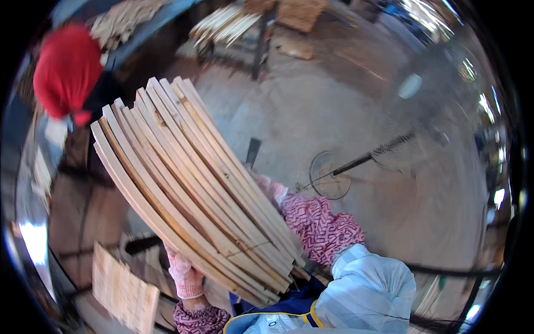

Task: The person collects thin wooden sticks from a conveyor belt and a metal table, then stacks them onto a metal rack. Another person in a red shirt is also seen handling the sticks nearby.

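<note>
A wide bundle of pale wooden slats (pixel 194 183) lies side by side across my arms, its far ends uneven and tilted up to the left. My left hand (pixel 185 274), in a pink-and-white glove, grips the bundle's near left edge; its fingers pass out of sight beneath the wood. On the opposite edge my right hand (pixel 271 189), gloved in the same colours, is closed against the slats, partly hidden by them. Patterned pink sleeve covers (pixel 322 228) reach over both wrists. The near slat ends rest close to my blue apron (pixel 278 303).
At the far left is a person with a red head covering (pixel 67 72). A pedestal fan (pixel 425 92) stands on the right, its round base (pixel 331 175) on the concrete floor. More slats lie at the lower left (pixel 122 289) and on a far rack (pixel 225 25).
</note>
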`<action>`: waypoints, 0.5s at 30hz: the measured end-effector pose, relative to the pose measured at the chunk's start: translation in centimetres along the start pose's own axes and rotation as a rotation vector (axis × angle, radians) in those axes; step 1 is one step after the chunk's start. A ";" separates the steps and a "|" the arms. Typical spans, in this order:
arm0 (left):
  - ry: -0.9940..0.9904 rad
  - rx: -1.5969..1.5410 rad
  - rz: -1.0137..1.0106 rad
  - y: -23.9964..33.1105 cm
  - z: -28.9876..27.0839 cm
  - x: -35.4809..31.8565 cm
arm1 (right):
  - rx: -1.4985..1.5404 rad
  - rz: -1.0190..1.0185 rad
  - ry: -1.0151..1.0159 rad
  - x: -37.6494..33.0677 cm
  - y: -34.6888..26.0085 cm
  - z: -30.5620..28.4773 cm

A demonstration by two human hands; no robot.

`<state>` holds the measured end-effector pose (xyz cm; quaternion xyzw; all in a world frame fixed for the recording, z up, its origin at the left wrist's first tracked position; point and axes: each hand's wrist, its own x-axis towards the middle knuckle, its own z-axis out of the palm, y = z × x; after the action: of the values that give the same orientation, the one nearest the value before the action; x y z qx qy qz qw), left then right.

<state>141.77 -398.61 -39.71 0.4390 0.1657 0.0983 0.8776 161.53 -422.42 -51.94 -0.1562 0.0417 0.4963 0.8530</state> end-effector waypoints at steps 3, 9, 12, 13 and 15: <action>-0.213 -0.039 -0.038 0.0 -0.6 3.2 | -0.821 -0.645 0.131 -3.2 0.7 -0.4; -0.387 0.523 -0.217 -3.3 3.9 9.2 | -1.735 -1.007 0.663 -13.4 2.1 2.5; -0.532 0.291 -0.332 -5.6 7.8 12.2 | -1.598 -0.978 0.938 -15.9 0.2 2.9; -0.643 0.276 -0.310 -5.9 8.7 12.9 | -2.107 -1.080 1.314 -15.9 -0.4 3.1; -0.708 0.457 -0.266 -7.1 10.2 14.7 | -1.465 -1.091 1.051 -17.4 -1.3 2.3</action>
<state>159.43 -405.64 -42.69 0.6033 -0.0725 -0.2112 0.7656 153.64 -436.82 -45.50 -0.8265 0.0201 -0.1812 0.5326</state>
